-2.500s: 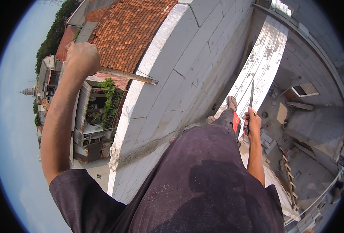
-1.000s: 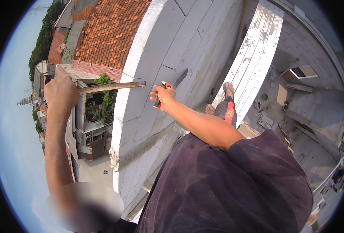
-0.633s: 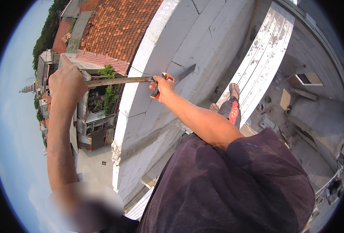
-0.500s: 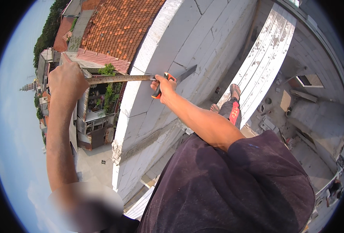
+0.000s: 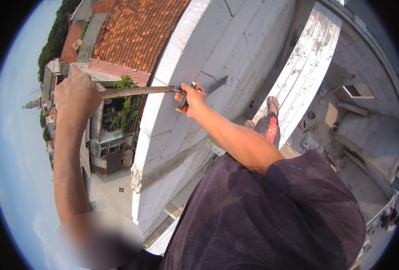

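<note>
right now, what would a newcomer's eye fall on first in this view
Probably the thin brownish strip reaching from the left hand across the top of the pale block wall to the right hand, which grips a blade with an orange-and-black handle. Next, the orange tiled roof at upper left, and the foot on the white walkway right of the wall.

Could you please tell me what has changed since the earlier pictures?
The right hand swung leftward across the body, carrying the bladed tool, to the far end of the strip, any grip there unclear. The left hand shifted slightly left. The left still holds the strip, the right the tool.
</note>
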Tool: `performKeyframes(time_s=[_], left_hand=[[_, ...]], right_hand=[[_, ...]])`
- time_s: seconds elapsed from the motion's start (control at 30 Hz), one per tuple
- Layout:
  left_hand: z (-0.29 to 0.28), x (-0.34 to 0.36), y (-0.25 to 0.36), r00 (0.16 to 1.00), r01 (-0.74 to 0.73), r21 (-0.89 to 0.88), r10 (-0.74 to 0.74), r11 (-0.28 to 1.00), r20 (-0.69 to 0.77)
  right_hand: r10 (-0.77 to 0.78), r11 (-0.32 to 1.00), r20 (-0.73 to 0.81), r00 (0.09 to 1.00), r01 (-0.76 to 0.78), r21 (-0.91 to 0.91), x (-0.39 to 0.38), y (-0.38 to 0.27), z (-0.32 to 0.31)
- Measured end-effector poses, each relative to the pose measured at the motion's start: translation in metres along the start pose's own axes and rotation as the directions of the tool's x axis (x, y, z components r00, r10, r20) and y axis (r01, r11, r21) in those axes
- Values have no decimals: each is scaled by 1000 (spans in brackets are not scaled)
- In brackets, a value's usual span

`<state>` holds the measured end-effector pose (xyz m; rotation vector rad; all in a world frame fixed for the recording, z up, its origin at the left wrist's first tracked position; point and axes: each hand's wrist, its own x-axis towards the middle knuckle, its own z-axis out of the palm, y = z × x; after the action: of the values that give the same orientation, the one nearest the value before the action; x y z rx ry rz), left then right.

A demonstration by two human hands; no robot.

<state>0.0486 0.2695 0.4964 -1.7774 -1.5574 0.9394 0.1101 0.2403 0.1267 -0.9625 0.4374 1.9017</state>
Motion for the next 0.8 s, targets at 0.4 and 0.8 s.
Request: performKeyframes(time_s=[0.4, 0.8], left_hand=[[5, -3, 1, 998, -32, -14, 31, 999, -52], [12, -2, -1, 995, -34, 15, 35, 999, -94]], right_hand=[[80, 992, 68, 994, -73, -99, -3, -2, -8], [69, 997, 68, 995, -66, -44, 1, 0, -4]])
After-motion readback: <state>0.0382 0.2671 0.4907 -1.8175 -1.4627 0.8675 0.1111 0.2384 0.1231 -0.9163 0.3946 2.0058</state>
